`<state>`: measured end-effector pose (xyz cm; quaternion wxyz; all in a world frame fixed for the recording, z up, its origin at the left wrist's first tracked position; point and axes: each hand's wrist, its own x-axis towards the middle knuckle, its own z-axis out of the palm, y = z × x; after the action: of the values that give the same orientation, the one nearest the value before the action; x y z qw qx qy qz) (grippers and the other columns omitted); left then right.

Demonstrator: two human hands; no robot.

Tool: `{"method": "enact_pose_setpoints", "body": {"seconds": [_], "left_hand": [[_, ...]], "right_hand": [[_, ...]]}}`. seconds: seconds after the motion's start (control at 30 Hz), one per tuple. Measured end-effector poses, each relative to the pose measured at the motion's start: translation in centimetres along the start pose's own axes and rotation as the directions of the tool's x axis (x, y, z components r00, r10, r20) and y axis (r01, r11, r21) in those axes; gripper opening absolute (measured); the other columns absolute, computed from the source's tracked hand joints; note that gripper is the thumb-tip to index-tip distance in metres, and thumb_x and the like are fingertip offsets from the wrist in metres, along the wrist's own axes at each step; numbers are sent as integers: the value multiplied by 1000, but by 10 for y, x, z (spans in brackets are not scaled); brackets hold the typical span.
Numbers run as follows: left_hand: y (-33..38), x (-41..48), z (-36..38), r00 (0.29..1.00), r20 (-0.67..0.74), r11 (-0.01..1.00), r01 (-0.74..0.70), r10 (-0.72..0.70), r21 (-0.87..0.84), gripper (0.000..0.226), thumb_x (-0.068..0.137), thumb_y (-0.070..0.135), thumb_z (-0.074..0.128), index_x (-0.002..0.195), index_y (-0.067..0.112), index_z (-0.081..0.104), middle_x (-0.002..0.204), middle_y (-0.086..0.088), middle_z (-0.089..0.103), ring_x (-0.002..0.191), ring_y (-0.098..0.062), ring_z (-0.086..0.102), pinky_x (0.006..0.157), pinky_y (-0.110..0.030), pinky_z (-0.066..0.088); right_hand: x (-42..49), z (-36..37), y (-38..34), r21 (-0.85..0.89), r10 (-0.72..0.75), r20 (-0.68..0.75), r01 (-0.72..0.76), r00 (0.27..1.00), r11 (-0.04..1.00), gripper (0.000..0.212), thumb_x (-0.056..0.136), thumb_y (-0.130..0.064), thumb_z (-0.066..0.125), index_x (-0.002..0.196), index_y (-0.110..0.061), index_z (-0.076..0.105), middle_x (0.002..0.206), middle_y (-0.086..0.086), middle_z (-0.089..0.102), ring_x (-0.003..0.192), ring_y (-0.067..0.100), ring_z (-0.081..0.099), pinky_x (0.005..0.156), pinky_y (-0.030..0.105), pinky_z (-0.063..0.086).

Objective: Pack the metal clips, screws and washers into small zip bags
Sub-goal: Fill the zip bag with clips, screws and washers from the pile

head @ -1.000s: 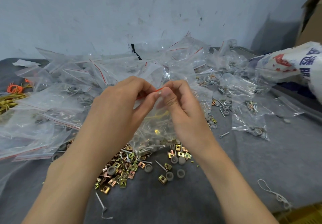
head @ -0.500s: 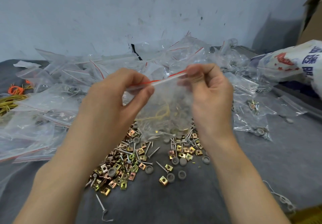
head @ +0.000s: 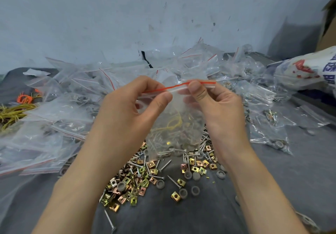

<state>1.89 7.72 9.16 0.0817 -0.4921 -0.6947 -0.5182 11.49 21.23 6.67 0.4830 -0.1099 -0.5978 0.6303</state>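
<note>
A clear small zip bag (head: 174,124) with a red seal strip (head: 169,88) is held up at the centre of the frame, above the grey cloth-covered tabletop (head: 291,170). The strip is pinched between thumb and fingers of the left hand (head: 131,106) near its left end and of the right hand (head: 214,106) near its right end. Screws and a yellow loop are seen through the bag.

Below it, brass-coloured square metal clips (head: 131,188), long silver screws (head: 109,219) and grey round washers (head: 195,190) are scattered on the tabletop. A wide heap of clear zip bags (head: 72,88) is spread across the middle of the frame, against a pale blue-grey scuffed wall (head: 127,15). Yellow bands (head: 12,113) and orange bands (head: 24,98) are found at the left edge. A white printed sack (head: 305,72) is seen at the right, with a brown cardboard box (head: 327,24) above it.
</note>
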Motion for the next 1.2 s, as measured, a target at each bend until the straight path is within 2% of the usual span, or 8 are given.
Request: {"method": "enact_pose_setpoints", "body": {"seconds": [0.07, 0.13, 0.2, 0.4, 0.7, 0.9, 1.07, 1.2], "left_hand": [[5, 1, 4, 1000, -6, 1000, -15, 15, -7, 11, 91, 40, 66, 86, 31, 65, 73, 26, 63, 63, 2, 57, 55, -15, 39], [10, 1, 8, 1000, -9, 1000, -23, 23, 10, 14, 92, 39, 66, 84, 27, 64, 72, 25, 62, 61, -3, 56, 53, -18, 39], [12, 0, 12, 999, -17, 999, -29, 30, 43, 14, 92, 38, 66, 83, 28, 64, 80, 23, 64, 71, -6, 60, 60, -23, 45], [15, -2, 10, 999, -21, 992, -37, 39, 119, 12, 90, 39, 66, 80, 36, 63, 87, 26, 63, 80, 10, 58, 64, -5, 37], [13, -6, 6, 998, -61, 989, -5, 14, 144, 21, 82, 57, 62, 74, 36, 62, 86, 27, 64, 80, 5, 59, 63, -7, 38], [9, -7, -10, 991, -102, 994, 88, -81, 63, 20, 82, 51, 67, 73, 33, 63, 77, 22, 65, 59, -1, 57, 52, -9, 38], [5, -10, -23, 994, -3, 976, 109, -110, 190, 13, 87, 49, 61, 86, 38, 69, 83, 29, 66, 79, 9, 61, 69, -23, 49], [3, -21, -12, 992, 84, 938, 61, -96, 343, 18, 96, 49, 54, 93, 37, 67, 79, 18, 70, 77, -3, 63, 72, -35, 51]], "right_hand": [[2, -3, -1, -3, -33, -48, 32, 998, 999, 12, 80, -32, 71, 82, -21, 75, 75, -6, 77, 69, 4, 66, 71, 16, 53], [4, -7, -2, -9, -58, -105, 57, 993, 998, 9, 83, -30, 71, 80, -23, 75, 73, -8, 76, 68, 3, 64, 70, 15, 51], [5, -9, -3, -39, -79, -149, 74, 986, 996, 12, 90, -28, 69, 80, -24, 75, 71, -11, 74, 66, 2, 63, 69, 14, 49], [9, -14, -1, -112, -128, -226, 104, 966, 988, 14, 95, -28, 65, 84, -26, 73, 68, -18, 72, 64, -3, 60, 67, 10, 46], [7, -16, 2, -184, -166, -262, 120, 951, 976, 25, 102, -27, 60, 80, -28, 72, 70, -21, 72, 71, -9, 61, 76, 13, 46], [7, 0, -4, -132, -87, -162, 66, 983, 989, 38, 106, -31, 51, 76, -22, 73, 68, -18, 68, 66, -8, 58, 65, 7, 44], [-1, 9, -9, -164, -64, 37, 69, 997, 984, 38, 107, -35, 45, 84, -20, 71, 68, -17, 65, 65, -7, 58, 61, 6, 44], [-7, 10, -8, -243, -98, 122, 125, 988, 962, 32, 105, -44, 47, 95, -27, 72, 89, -5, 71, 81, 16, 64, 70, 26, 49]]}}
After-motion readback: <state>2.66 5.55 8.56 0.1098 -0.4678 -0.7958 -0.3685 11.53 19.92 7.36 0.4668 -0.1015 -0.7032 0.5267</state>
